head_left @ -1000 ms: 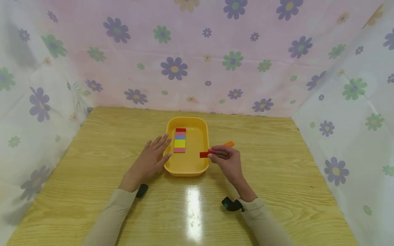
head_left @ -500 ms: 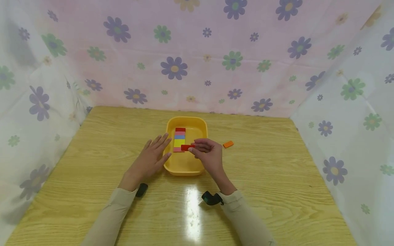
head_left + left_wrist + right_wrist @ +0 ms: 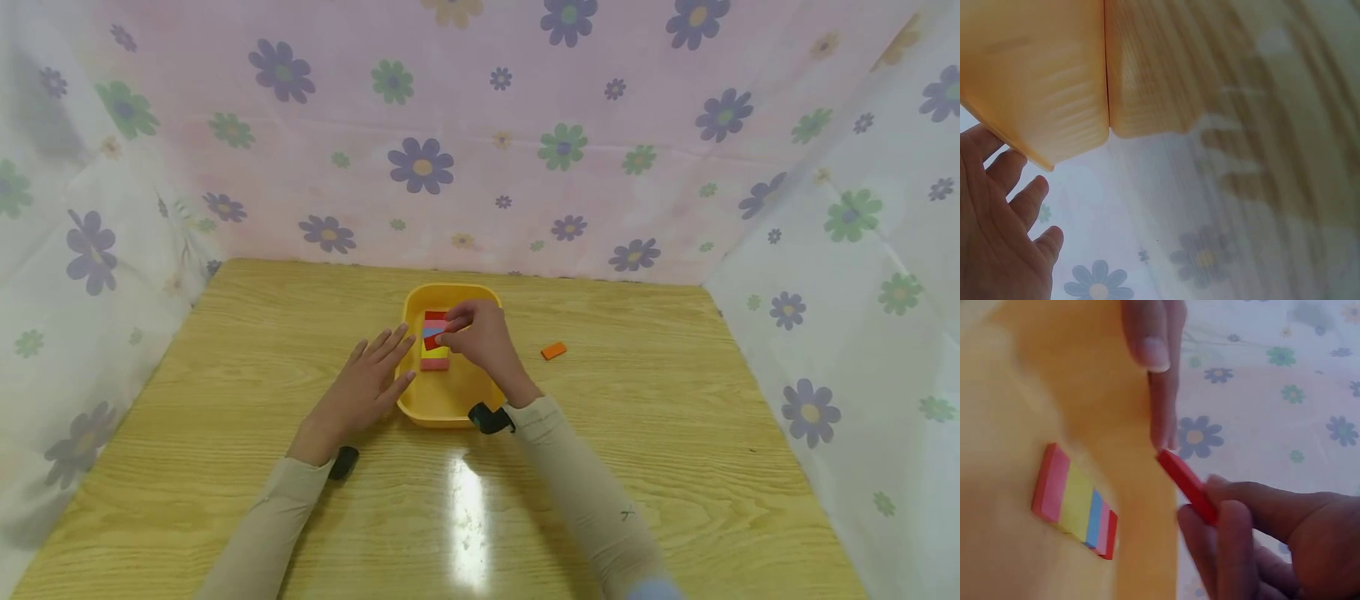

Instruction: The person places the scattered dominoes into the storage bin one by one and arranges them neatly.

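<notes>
My right hand (image 3: 482, 339) is over the yellow plastic tray (image 3: 431, 400), pinching a red rectangular block (image 3: 1186, 482) between thumb and fingers. Below it, along the tray's left side, lies a row of flat blocks: a pink block (image 3: 1052, 484) nearest me, then a yellow block (image 3: 1075, 499), a blue block (image 3: 1094, 519), another pink one and a red one at the far end. In the head view the held block overlaps the row's middle. My left hand (image 3: 356, 392) has its fingers extended at the tray's left rim, as the left wrist view also shows.
An orange block (image 3: 554, 351) lies on the wooden table (image 3: 637, 433) to the right of the tray. Flower-patterned cloth (image 3: 495, 175) stands behind the table and along both sides. Black wrist devices sit at both cuffs.
My right hand has moved left from the tray's right rim, then farther in over the row, carrying the red block, which is now tilted. The left hand stays at the rim.
</notes>
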A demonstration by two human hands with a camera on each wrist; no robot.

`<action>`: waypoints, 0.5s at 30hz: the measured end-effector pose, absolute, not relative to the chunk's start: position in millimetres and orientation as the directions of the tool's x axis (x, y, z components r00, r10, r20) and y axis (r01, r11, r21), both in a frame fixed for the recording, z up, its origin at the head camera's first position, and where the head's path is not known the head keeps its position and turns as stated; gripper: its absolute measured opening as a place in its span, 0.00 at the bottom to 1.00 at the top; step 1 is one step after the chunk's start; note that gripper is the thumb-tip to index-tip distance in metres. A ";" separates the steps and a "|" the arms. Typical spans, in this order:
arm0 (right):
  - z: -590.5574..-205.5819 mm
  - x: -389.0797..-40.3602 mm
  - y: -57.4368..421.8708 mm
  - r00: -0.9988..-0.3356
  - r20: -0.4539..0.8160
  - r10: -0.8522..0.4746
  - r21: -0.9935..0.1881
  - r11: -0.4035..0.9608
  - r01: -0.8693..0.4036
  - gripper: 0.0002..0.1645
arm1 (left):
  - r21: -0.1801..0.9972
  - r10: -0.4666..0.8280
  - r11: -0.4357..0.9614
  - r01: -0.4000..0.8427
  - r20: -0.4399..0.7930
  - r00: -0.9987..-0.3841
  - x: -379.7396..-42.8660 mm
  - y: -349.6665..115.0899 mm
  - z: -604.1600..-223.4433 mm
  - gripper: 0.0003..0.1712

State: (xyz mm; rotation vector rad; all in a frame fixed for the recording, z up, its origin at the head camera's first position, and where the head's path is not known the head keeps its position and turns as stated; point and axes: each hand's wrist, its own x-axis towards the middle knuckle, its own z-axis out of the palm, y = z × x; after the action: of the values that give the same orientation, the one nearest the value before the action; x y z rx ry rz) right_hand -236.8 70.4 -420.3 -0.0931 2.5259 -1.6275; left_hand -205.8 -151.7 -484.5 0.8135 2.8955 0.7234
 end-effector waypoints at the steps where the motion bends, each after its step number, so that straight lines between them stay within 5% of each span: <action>1: -420.9 -239.8 69.0 -0.982 -0.130 -0.140 -0.890 0.452 0.054 0.19 | 0.450 0.504 0.752 0.482 0.079 -0.860 -205.8 -151.8 -484.5 0.37; 10: -440.5 -259.7 58.5 -0.907 -0.383 -0.177 -0.587 0.804 0.091 0.19 | 0.446 0.509 0.751 0.487 0.079 -0.857 -205.8 -152.4 -484.4 0.37; 15: -442.9 -263.6 55.4 -0.886 -0.438 -0.151 -0.492 0.865 0.095 0.22 | 0.447 0.511 0.749 0.490 0.081 -0.856 -206.3 -152.8 -483.9 0.38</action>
State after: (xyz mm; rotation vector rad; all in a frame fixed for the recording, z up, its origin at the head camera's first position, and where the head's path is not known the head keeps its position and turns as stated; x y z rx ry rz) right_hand -263.6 55.4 -442.9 -0.0410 2.5642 -0.7097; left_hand -206.3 -152.8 -483.9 0.8287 2.8943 0.7200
